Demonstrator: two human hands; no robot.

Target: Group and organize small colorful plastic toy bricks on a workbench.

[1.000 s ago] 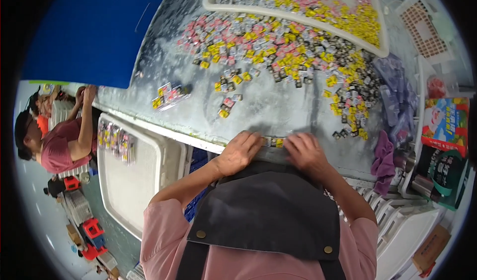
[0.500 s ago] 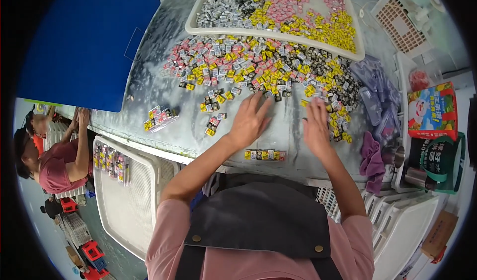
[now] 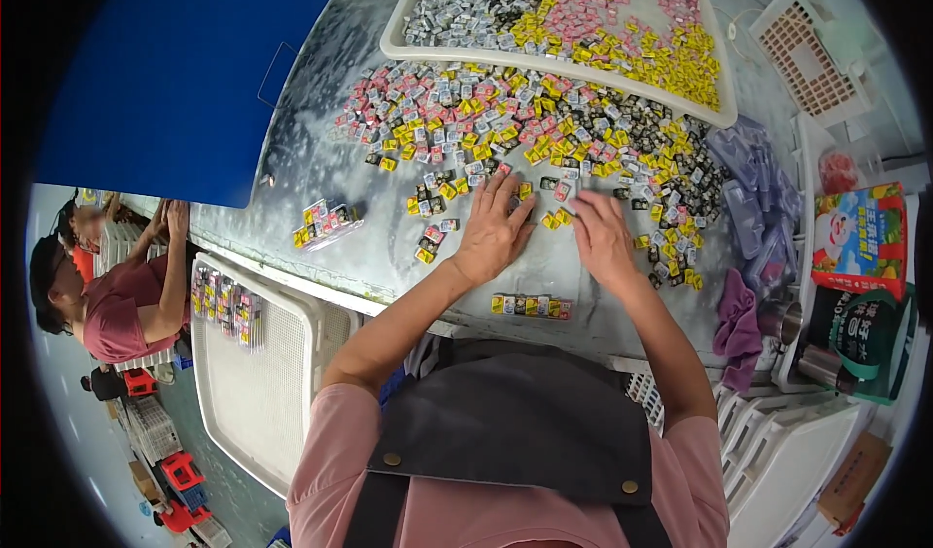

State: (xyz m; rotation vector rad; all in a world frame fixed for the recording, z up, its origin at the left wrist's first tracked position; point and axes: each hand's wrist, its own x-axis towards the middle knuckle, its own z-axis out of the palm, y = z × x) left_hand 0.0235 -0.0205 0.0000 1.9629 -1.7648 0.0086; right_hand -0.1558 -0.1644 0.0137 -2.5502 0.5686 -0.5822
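Small wrapped pieces (image 3: pixel 457 140) in yellow, black, pink and pale blue-white lie in a loose heap on the grey table (image 3: pixel 408 286). My left hand (image 3: pixel 494 229) rests at the near edge of the heap, fingers spread, its fingertips touching a pink piece and others beside it. Close by on the right, my right hand (image 3: pixel 607 245) is held low with fingers stretched, next to a few yellow pieces (image 3: pixel 557 219) between the hands. Neither hand is closed round a piece. A row of pieces in a clear strip pack (image 3: pixel 531 306) lies near the table's front edge.
A white tray (image 3: pixel 564 65) of colour-sorted pieces stands behind the heap. Clear packs of pieces (image 3: pixel 327 223) lie at left, empty clear packs (image 3: pixel 753 193) at right beside a purple cloth (image 3: pixel 739 329). A blue board (image 3: pixel 175 82) and a co-worker (image 3: pixel 136 315) are at left.
My right hand has moved left toward my left hand, away from the dark pieces. A few yellow pieces now lie between the hands. The whole view has shifted slightly.
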